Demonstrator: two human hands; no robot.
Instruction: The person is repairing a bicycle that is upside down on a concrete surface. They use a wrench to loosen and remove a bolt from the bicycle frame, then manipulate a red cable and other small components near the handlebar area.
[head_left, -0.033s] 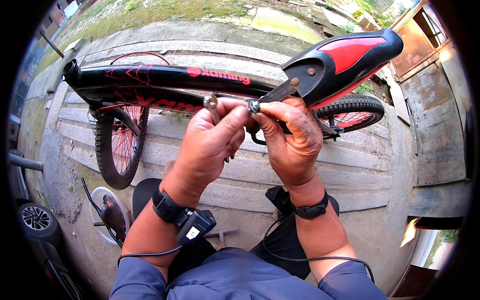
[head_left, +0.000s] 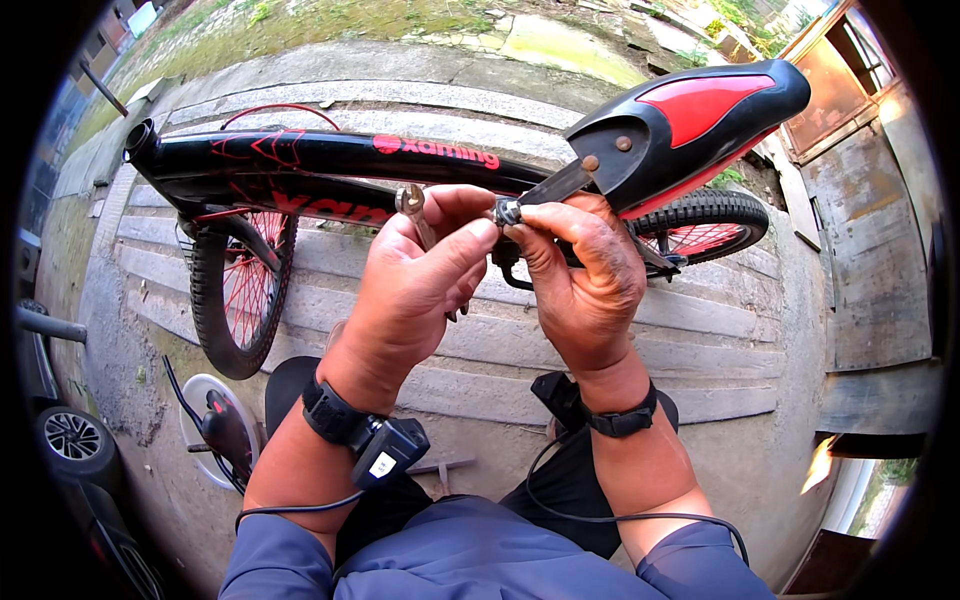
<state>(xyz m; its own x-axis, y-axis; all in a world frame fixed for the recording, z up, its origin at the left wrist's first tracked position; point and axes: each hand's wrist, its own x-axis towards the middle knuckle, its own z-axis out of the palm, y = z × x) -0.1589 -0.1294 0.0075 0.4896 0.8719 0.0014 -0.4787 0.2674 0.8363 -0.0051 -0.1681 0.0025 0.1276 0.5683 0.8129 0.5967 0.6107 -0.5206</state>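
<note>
My left hand [head_left: 408,290] is closed round a metal wrench [head_left: 410,200], whose open-ended head sticks up above my fingers. My right hand [head_left: 585,280] pinches a silver bolt fitting [head_left: 507,212] at the lower end of a dark metal bracket [head_left: 557,184] under the black and red saddle [head_left: 700,105]. My left thumb tip is just left of that fitting; whether it touches cannot be made out. The black bicycle frame [head_left: 330,150] with red markings lies across the view behind both hands. My right palm and fingers hide part of the seat post.
Front wheel [head_left: 240,300] at left, rear wheel [head_left: 710,215] at right, on concrete slabs [head_left: 700,360]. At lower left are another dark saddle [head_left: 215,430] on a white round object and a car wheel [head_left: 72,437]. A rusty metal door [head_left: 820,90] and panels stand at right.
The wrench head and my left thumb have shifted very slightly left. My right hand and the bicycle look unmoved.
</note>
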